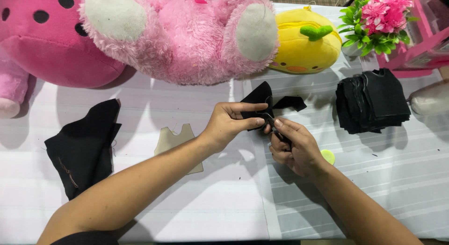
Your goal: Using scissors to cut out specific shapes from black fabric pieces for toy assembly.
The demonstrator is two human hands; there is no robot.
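Your left hand [229, 123] pinched the black cloth [262, 102] just below the pink bear [182, 34]; your right hand [292, 149] closed around what looked like scissors [273, 126]; short, steady snips suited

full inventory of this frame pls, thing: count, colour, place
black fabric piece: 1, black, centre, pinched by both hands above the table
stack of cut fabric: 1, black, right
loose fabric: 1, black, left
paper pattern: 1, beige, centre-left, partly under the left forearm
small disc: 1, pale yellow-green, beside the right hand
plush bear: 1, pink, top centre
spotted plush: 1, pink with black dots, top left
chick plush: 1, yellow, top centre-right
flower pot: 1, pink blooms, green leaves, top right
table cover: 1, white, striped
left hand: 1, gripping the fabric piece
right hand: 1, closed on something dark, tool unclear
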